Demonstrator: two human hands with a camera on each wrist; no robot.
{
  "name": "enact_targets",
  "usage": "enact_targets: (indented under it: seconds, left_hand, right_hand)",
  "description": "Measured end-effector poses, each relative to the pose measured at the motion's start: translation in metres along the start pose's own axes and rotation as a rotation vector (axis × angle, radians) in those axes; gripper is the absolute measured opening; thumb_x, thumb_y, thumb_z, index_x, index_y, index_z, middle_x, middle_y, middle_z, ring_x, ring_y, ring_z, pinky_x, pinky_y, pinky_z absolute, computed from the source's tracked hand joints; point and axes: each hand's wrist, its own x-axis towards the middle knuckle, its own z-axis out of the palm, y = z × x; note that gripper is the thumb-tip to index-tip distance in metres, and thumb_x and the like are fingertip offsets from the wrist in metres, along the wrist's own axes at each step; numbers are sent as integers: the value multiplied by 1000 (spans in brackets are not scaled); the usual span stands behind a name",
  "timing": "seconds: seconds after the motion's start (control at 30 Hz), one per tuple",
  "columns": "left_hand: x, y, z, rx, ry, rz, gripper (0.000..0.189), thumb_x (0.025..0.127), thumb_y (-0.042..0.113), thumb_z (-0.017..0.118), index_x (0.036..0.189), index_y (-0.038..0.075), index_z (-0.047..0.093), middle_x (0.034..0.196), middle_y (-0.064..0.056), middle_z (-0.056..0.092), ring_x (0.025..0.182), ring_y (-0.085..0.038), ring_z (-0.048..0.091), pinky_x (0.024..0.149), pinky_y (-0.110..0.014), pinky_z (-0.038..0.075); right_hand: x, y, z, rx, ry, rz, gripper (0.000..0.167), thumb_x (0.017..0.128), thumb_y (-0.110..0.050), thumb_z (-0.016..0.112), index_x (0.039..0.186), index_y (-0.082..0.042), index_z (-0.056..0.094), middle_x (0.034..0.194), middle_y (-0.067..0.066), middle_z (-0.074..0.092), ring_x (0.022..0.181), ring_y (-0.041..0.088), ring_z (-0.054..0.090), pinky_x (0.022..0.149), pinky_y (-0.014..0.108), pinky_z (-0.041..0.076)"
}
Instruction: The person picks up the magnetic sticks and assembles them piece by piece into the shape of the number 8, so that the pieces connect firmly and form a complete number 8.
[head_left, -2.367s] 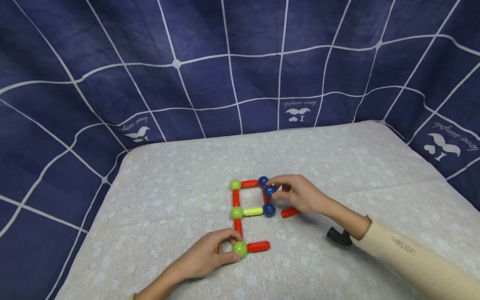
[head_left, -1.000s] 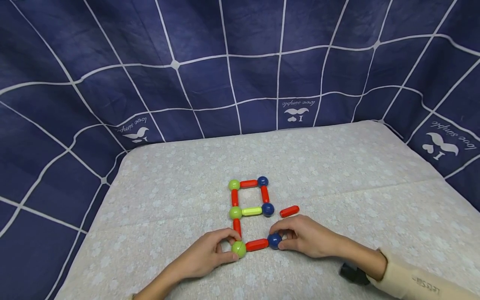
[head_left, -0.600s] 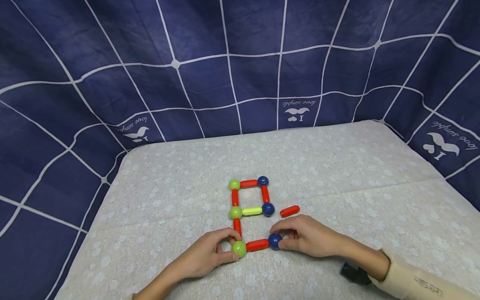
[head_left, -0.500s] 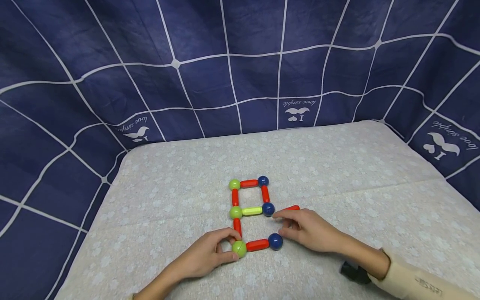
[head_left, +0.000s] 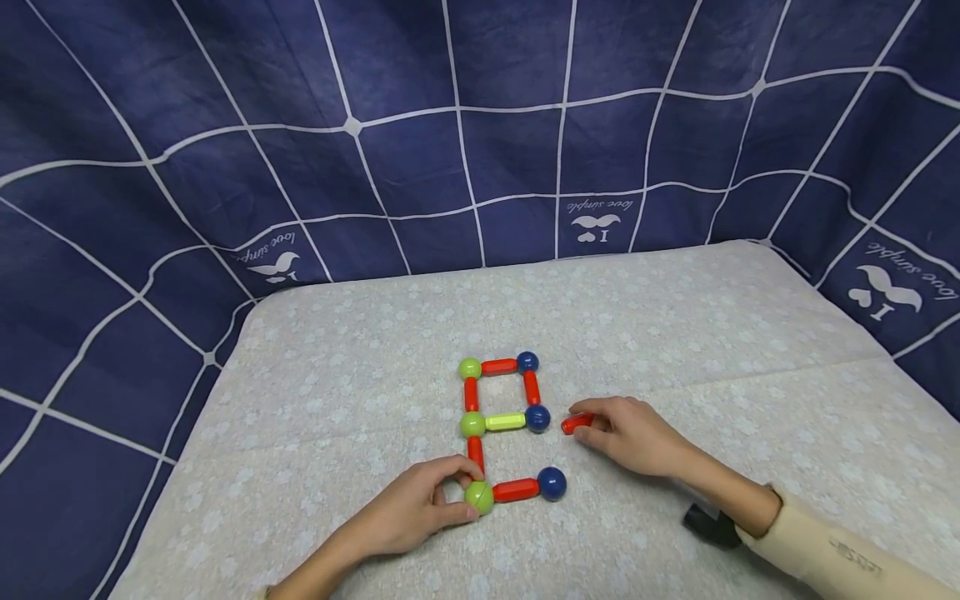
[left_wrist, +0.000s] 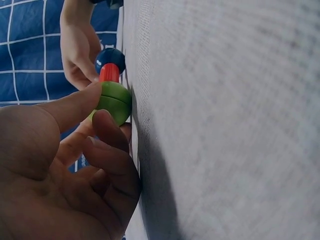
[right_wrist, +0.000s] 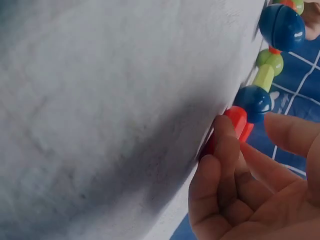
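My left hand (head_left: pixel 408 508) pinches a green ball (head_left: pixel 479 497) between thumb and fingers at the near left corner of a ball-and-rod figure lying flat. From that ball a red rod (head_left: pixel 516 490) runs right to a blue ball (head_left: pixel 552 483). Another red rod (head_left: pixel 476 457) leads up to a middle green ball (head_left: pixel 472 424). Beside the figure, my right hand (head_left: pixel 633 433) is over a loose red rod (head_left: pixel 574 424), fingers around it. In the right wrist view, fingertips are right at this rod (right_wrist: pixel 236 119), while the thumb (right_wrist: pixel 290 134) stands apart from it.
A yellow-green rod (head_left: pixel 506 422) joins the middle green ball to another blue ball (head_left: pixel 537 418). Red rods, a green ball (head_left: pixel 470 368) and a blue ball (head_left: pixel 527 362) complete a square above. A pale patterned cloth (head_left: pixel 360 358) covers the table; a dark blue checked curtain (head_left: pixel 405 167) hangs behind.
My right hand brought a blue ball to the end of the near red rod, let it go, then moved up to the loose red rod. My left hand has kept its hold.
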Motion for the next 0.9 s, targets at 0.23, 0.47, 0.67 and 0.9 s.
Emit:
enact_targets:
  seconds: [0.23,0.47,0.67,0.9]
  left_hand:
    - [0,1,0,-6,0,-7,24,89,29,75,110,26,65,99,7,62,55,-9,49,50,-23,41]
    - [0,1,0,0,2,0,25,89,29,76,111,25,65,99,7,62,55,-8,49,50,-23,41]
    - [0,1,0,-2,4,-2,25,89,29,75,111,25,65,99,7,62,55,-9,49,50,-24,41]
    - [0,1,-1,4,-2,-1,24,89,29,75,111,25,65,99,7,62,55,-8,49,50,-23,42]
  right_hand:
    - [2,4,0,14,-33,-23,10,93,-19,69,100,-13,72,72,-11,58,62,6,50,57,27,41]
    - [1,5,0,3,-28,-55,5,90,-13,71,94,-16,70,70,-13,56,61,4,49,57,26,41]
    - [-2,2,2,90,-46,-81,7,92,-10,69,95,-17,69,76,-11,59,67,7,54,62,26,45]
    - [-3,-8,9,213,-111,-146,9,95,-10,65,100,-15,69,83,-8,64,75,10,59,69,27,50]
